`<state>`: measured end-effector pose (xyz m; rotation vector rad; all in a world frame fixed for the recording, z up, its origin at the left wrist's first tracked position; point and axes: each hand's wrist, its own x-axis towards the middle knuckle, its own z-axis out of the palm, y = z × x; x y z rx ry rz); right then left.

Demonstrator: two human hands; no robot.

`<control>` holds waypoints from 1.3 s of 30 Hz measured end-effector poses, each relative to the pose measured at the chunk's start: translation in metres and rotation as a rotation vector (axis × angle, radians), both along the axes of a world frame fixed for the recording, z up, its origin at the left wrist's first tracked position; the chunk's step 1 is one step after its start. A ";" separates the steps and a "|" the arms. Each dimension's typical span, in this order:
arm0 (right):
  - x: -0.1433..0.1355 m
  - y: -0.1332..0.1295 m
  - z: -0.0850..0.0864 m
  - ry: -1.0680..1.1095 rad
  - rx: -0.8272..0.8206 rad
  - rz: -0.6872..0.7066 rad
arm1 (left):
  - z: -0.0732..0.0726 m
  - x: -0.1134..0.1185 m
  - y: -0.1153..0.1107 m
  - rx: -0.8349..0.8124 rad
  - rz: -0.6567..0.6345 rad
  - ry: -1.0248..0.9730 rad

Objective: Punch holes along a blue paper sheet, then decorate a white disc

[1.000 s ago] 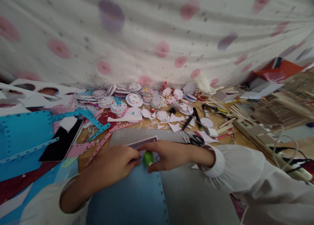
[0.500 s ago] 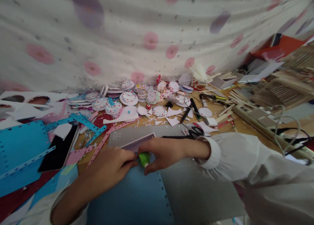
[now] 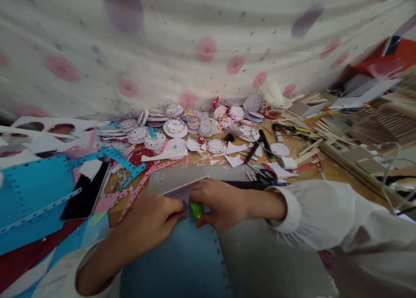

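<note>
A blue sheet [image 3: 175,259] with a row of dark dots along its right edge lies in front of me. At its far edge, my right hand [image 3: 221,204] is closed around a small bright green object [image 3: 196,210] with a rounded end; its exact kind is not clear. Close by on the left, my left hand [image 3: 156,222] pinches the sheet's far edge between thumb and fingers, slightly blurred. Beyond the hands, a pale lilac strip [image 3: 183,190] stands up along that edge. Under the sheet is a grey cutting mat [image 3: 269,254].
Stacks of white paper discs [image 3: 175,128] with coloured pins line the back. Scissors [image 3: 264,175] lie beyond my right wrist. A phone [image 3: 86,194] and dotted blue sheets [image 3: 39,181] are at left. Wooden sticks [image 3: 308,148] and a paper cup [image 3: 274,108] sit at right.
The view has shifted slightly, so most things appear a little further right. Both hands stay at the sheet's far edge, and the green object remains in my right hand.
</note>
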<state>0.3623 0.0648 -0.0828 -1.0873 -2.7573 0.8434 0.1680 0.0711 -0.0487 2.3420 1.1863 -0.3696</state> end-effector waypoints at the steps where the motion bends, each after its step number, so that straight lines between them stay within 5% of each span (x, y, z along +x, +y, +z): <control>1: -0.001 -0.001 0.000 -0.017 0.025 0.007 | 0.000 0.000 -0.001 0.005 0.009 0.000; 11: -0.009 -0.007 0.001 0.007 0.114 0.035 | -0.006 -0.010 -0.012 -0.014 0.085 -0.171; 20: -0.013 -0.013 -0.007 0.030 0.110 -0.022 | -0.008 0.008 -0.012 -0.018 0.001 -0.295; 28: -0.008 -0.018 -0.016 0.151 0.109 -0.012 | -0.026 0.008 -0.019 -0.002 -0.029 -0.444; 39: 0.008 -0.023 -0.006 -0.058 0.059 -0.053 | -0.029 -0.032 -0.018 0.020 -0.037 -0.233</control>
